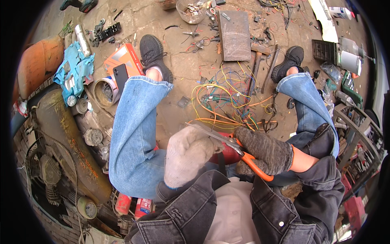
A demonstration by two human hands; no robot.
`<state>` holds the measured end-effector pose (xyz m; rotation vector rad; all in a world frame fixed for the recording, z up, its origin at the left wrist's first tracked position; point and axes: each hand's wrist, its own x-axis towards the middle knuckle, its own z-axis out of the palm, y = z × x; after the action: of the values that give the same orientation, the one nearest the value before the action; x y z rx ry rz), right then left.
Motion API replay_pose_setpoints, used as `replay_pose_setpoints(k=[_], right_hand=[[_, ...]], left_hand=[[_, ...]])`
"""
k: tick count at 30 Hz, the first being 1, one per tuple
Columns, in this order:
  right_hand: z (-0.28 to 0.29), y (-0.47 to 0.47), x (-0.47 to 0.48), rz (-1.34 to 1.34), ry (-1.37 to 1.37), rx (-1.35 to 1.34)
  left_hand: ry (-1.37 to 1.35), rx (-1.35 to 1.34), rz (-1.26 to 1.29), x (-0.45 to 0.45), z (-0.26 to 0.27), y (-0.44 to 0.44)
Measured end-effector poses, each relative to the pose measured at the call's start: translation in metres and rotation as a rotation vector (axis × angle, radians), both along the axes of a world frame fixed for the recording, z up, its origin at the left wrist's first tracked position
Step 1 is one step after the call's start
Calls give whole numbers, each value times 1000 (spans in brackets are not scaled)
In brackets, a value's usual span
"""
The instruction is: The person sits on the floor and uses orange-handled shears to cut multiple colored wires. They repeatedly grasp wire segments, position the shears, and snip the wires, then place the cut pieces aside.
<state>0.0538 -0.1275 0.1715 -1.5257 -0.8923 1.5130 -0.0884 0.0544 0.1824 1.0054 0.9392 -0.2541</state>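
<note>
My right hand (264, 151), in a dark grey knitted glove, grips an orange-handled cutting tool (252, 164). It looks like scissors, with long grey blades (207, 131) pointing to the upper left. The blades cross the far side of my left hand (189, 154). That hand wears a pale knitted glove and has its fingers curled; whether anything is inside them is hidden. Just beyond both gloves, a tangle of yellow, orange, blue and green wires (224, 95) lies on the paved ground. A red object (229, 152) shows below the blades, partly covered by the gloves.
Ahead are a flat metal block (234, 36), a hammer (259, 54) and a clear plastic bowl (192, 11). To the left lie a phone (121, 74), an orange box (123, 60) and a rusty metal cylinder (67, 140). A metal-framed rack (355, 134) stands at right.
</note>
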Motion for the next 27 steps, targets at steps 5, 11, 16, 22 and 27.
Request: replay_pose_setpoints(k=[5,11,16,22,27], right_hand=[[-2,-2,1,-27,-331,-37],[-1,-4,1,-57,-789,64],[2,-1,0,-92,-834,59],[-1,-1,-4,-105,-850,39],[4,1,3,-90,-743,-19]], left_hand=[[-22,228,143,11,-8,-12],[-71,577,-51,20,4,-14],[-117,774,-143,22,-2,-15],[-169,1068,-303,10,-18,-14],[-85,1102,-236,12,-17,-16]])
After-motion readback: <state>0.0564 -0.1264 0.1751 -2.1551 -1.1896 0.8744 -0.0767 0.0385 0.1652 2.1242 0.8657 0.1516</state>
